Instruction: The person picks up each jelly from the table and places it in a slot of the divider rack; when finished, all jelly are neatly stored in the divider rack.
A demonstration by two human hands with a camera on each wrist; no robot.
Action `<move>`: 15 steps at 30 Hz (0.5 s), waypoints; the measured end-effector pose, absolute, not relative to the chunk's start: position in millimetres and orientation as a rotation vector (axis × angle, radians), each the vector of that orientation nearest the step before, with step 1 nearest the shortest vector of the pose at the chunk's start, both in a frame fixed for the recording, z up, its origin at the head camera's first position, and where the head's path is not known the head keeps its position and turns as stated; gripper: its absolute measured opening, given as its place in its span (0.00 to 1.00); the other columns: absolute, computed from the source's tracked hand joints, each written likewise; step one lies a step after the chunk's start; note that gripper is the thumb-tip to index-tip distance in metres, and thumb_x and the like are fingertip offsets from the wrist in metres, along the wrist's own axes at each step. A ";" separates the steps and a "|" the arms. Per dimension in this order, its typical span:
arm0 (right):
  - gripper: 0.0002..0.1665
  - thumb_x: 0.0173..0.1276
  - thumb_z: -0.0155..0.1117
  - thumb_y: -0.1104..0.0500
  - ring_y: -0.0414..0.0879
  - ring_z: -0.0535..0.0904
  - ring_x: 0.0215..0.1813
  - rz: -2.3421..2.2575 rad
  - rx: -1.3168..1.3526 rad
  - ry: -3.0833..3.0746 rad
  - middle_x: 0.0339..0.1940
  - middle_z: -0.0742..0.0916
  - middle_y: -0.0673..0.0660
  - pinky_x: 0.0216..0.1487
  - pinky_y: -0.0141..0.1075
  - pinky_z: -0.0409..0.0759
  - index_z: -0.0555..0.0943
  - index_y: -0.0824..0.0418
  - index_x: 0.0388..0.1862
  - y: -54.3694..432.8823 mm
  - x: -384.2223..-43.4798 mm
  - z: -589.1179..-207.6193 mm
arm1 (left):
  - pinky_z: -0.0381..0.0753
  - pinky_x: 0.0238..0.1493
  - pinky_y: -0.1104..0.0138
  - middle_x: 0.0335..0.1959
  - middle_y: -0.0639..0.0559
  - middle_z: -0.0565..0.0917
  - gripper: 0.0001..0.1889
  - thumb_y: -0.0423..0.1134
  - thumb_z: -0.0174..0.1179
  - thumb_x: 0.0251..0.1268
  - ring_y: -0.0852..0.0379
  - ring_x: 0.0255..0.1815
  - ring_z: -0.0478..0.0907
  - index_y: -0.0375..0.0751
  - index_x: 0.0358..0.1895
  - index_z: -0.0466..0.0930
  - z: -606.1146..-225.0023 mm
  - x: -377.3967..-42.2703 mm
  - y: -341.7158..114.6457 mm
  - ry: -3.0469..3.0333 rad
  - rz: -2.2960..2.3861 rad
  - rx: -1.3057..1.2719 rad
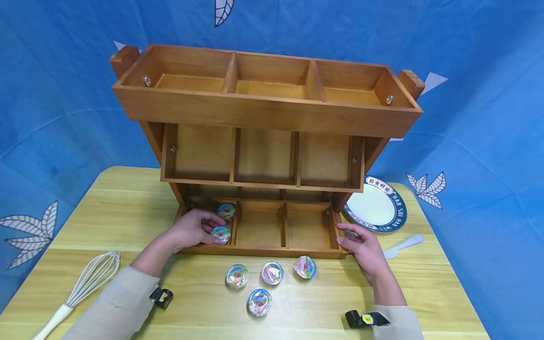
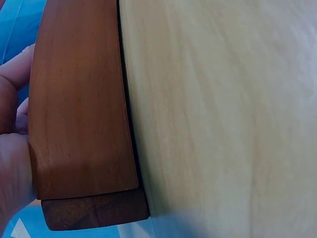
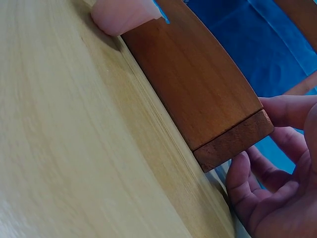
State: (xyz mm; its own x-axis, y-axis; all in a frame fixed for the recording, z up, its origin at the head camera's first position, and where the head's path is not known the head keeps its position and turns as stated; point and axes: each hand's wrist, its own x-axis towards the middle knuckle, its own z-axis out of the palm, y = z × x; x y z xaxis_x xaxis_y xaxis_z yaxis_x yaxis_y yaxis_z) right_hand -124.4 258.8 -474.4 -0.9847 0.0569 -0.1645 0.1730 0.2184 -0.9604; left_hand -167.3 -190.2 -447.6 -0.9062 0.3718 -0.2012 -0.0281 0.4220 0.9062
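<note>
Head view: six lidded cups (image 1: 259, 302)

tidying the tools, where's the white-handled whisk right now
In the head view, the white-handled whisk lies on the table at the lower left, just left of the person's left sleeve.

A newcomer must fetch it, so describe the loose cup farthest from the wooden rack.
Find the three-tier wooden rack. On the table before it are three cups in a rough row. The wanted cup sits alone, farther from the rack than those three.
</note>
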 end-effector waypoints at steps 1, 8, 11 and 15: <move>0.25 0.68 0.67 0.66 0.51 0.72 0.49 -1.894 0.224 2.378 0.62 0.75 0.59 0.42 0.34 0.78 0.78 0.65 0.64 258.7 -124.4 -474.3 | 0.81 0.41 0.60 0.44 0.43 0.81 0.23 0.27 0.77 0.48 0.47 0.44 0.77 0.30 0.50 0.83 -447.7 -167.2 -190.4 2.313 1.483 0.297; 0.25 0.68 0.67 0.66 0.50 0.73 0.47 -1.901 0.226 2.370 0.62 0.76 0.58 0.41 0.33 0.78 0.78 0.65 0.64 258.5 -123.8 -473.9 | 0.81 0.46 0.59 0.46 0.41 0.81 0.28 0.28 0.77 0.48 0.45 0.47 0.77 0.27 0.55 0.80 -446.0 -166.2 -192.1 2.307 1.512 0.296; 0.25 0.68 0.67 0.66 0.50 0.73 0.48 -1.905 0.227 2.363 0.62 0.76 0.58 0.41 0.33 0.79 0.78 0.65 0.64 258.4 -123.8 -473.6 | 0.81 0.46 0.60 0.47 0.40 0.81 0.29 0.27 0.77 0.48 0.44 0.47 0.78 0.26 0.57 0.79 -444.6 -165.6 -193.2 2.284 1.546 0.279; 0.25 0.68 0.67 0.66 0.50 0.73 0.48 -1.902 0.227 2.359 0.63 0.75 0.59 0.42 0.34 0.78 0.78 0.65 0.64 258.6 -124.0 -473.2 | 0.82 0.46 0.62 0.48 0.39 0.82 0.31 0.27 0.78 0.47 0.43 0.48 0.79 0.25 0.57 0.78 -442.3 -163.6 -195.4 2.274 1.591 0.268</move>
State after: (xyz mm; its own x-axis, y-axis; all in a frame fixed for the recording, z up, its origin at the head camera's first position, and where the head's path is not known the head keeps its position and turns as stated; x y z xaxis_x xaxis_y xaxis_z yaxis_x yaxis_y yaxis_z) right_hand -124.0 258.6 -473.2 -0.9836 0.0517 -0.1729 0.1799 0.2071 -0.9616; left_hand -163.6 -195.4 -442.3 -0.9202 0.3496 -0.1758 -0.0452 0.3513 0.9352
